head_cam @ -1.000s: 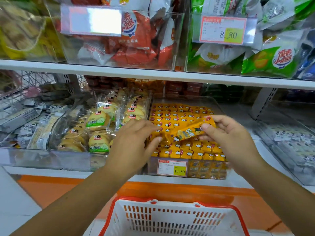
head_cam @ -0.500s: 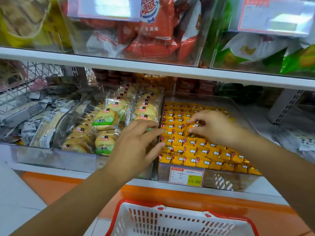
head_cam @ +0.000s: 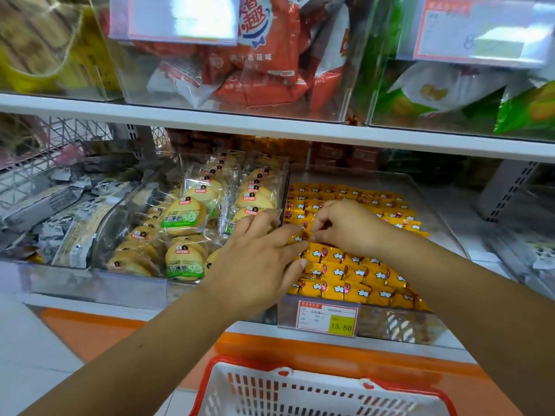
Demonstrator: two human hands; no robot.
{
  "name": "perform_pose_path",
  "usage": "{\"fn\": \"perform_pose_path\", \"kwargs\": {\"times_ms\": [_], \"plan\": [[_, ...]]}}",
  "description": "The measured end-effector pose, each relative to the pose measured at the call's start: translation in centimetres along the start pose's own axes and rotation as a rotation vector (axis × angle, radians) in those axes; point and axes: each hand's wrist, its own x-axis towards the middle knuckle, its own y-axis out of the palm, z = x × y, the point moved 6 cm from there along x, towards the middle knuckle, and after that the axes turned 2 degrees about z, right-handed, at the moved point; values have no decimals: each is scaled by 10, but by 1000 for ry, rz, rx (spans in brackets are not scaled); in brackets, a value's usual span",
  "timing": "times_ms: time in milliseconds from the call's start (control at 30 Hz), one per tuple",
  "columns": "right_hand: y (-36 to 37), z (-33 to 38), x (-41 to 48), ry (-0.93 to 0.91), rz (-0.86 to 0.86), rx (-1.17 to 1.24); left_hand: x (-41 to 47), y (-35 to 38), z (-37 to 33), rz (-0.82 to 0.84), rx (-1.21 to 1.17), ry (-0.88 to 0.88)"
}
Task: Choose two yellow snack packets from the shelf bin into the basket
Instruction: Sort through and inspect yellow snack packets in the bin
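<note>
A clear shelf bin [head_cam: 436, 218] holds several rows of yellow snack packets [head_cam: 354, 274]. My right hand [head_cam: 348, 226] is down among the rows near the bin's left side, its curled fingers pinching one yellow packet [head_cam: 300, 235]. My left hand [head_cam: 258, 259] lies beside it with fingers stretched out, the fingertips resting on the packets at the bin's left edge. The white basket with a red rim [head_cam: 285, 373] sits below the shelf at the bottom of the view. I see no packets inside it.
A bin of round yellow-green wrapped cakes [head_cam: 183, 217] stands directly left of the yellow packets. A price tag reading 15.80 [head_cam: 327, 318] hangs on the bin's front. The upper shelf [head_cam: 270, 124] carries red and green snack bags close overhead.
My right hand held a yellow packet above the bin, then dropped into the rows and moved left. It now meets my left hand's fingertips. The view has moved closer.
</note>
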Motion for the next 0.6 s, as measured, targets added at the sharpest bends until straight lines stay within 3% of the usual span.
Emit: {"fn": "perform_pose_path", "kwargs": {"times_ms": [267,367,500,600], "plan": [[-24,6,-21,-29,-157,176,1,3,1,61,-16,-17],[-44,10,-44,-58,-339,209,-1,1,-1,52,-13,-33],[-59,4,-89,-53,-531,508,-4,-15,-5,-99,-175,-142],[-55,-1,-119,-40,-516,828,-5,-23,-12,-159,-441,-277]]}}
